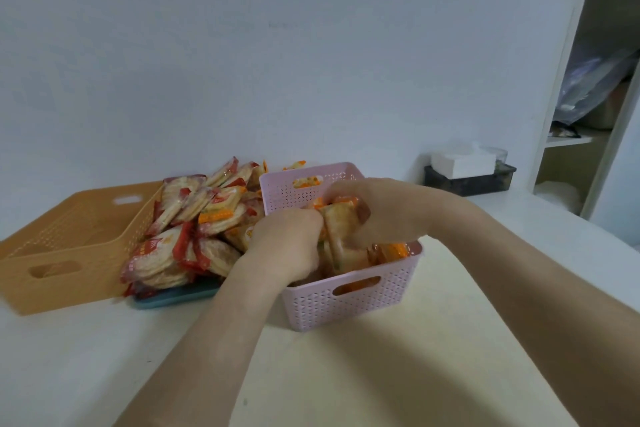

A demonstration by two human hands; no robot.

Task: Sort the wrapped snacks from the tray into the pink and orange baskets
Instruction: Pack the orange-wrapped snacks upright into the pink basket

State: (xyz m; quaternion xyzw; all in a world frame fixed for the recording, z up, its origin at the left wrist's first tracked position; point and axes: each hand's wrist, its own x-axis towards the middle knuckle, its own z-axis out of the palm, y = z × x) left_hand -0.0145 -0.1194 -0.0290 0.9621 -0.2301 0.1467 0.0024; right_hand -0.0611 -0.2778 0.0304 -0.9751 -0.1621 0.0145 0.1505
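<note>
Over the white desk [346, 374] at frame centre, my left hand [284, 243] and right hand [375, 208] clutched orange-striped snack packets [341, 224] above the pink basket [311, 303]; light, slippery, brittle, I judged, best pinched by the edges.

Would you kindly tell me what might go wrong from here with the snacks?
1. The left hand and right hand squeeze a bundle of orange-wrapped snacks over the pink basket; pressing hard may crack them.
2. The heaped red-wrapped snacks overhang the teal tray close to the left hand; a nudge could spill some.
</note>
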